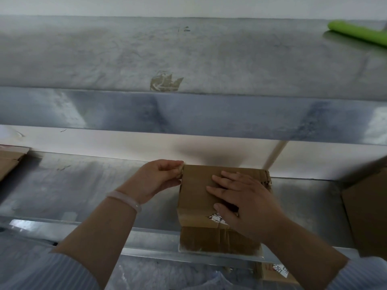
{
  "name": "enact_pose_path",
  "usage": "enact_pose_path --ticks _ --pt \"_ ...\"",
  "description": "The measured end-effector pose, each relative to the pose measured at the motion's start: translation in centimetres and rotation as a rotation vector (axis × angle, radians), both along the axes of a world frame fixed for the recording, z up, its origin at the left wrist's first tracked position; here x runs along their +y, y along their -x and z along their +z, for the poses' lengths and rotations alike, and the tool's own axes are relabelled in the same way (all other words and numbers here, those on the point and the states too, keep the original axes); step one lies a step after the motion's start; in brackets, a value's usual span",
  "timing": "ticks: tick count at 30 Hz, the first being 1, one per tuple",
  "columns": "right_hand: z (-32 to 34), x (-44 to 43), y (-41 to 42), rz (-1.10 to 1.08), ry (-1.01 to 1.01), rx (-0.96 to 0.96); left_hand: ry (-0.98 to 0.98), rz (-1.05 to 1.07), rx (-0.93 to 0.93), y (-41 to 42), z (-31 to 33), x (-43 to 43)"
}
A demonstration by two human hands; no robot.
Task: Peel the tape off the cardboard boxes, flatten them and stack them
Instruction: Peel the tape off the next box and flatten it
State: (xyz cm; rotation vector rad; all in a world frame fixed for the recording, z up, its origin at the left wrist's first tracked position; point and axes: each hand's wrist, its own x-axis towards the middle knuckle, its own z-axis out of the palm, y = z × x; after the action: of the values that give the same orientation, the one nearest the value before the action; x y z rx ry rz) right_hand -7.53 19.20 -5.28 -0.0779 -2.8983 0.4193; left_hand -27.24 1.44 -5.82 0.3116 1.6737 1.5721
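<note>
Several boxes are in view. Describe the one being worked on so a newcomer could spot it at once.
On the lower steel surface, look mid-front: the small cardboard box. Unlike the larger box at the right edge and the flat cardboard far left, it has the right hand flat on top and the left hand pinching tape at its far left corner.

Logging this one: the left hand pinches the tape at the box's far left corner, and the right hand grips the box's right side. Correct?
Not quite. The head view shows the right hand lying flat on top of the box, fingers straight, not gripping its side. The rest holds: the left hand pinches the tape at the far left corner.
</note>
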Motion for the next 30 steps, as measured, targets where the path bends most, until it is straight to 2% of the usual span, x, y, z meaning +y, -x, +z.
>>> enact_pose_path --ticks 6,9,15,21,27,30 --pt "0.1 -0.2 0.1 0.0 0.017 0.006 0.128 0.131 0.227 -1.0 -0.7 1.5" --pt "0.2 -0.1 0.0 -0.001 0.027 0.007 0.181 0.213 0.283 -0.9 -1.5 2.3" --pt "0.2 -0.2 -0.2 -0.002 0.022 0.022 0.418 0.204 0.39 -0.6 -4.5 0.9" --pt "0.1 0.0 -0.1 0.026 0.029 0.006 0.563 0.322 0.661 0.8 -3.7 -1.5" --pt "0.2 0.0 -0.6 -0.054 0.08 0.116 0.627 0.35 0.864 1.9 -3.2 -2.6" --pt "0.6 -0.2 -0.7 -0.068 0.041 0.142 0.492 0.269 0.889 -0.3 -1.6 -1.6"
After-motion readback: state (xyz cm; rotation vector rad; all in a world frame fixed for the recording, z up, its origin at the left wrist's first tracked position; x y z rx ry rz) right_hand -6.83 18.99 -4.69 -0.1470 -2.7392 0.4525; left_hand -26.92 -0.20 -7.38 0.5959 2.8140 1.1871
